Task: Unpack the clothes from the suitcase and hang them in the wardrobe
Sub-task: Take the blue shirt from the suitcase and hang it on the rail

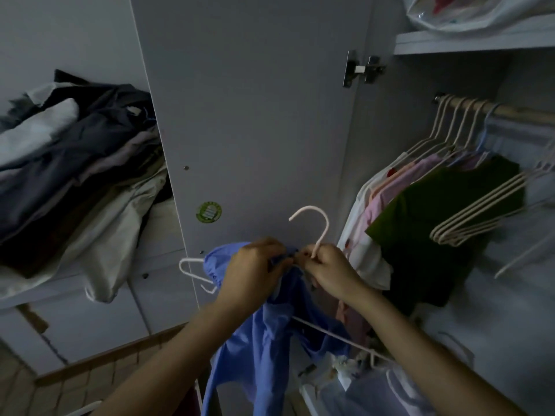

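Both hands work at the collar: the left hand [255, 265] pinches the blue shirt [264, 334], the right hand [327, 268] grips the hanger [318, 229] neck. Seat both shoulders squarely before lifting to the rail [510, 111].

Both bare forearms rise from the lower edge, the left from 7 o'clock and the right from 5 o'clock, meeting near centre where the left hand [255, 265] and right hand [329, 267], knuckles up, almost touch with fingers curled in pinching grips.
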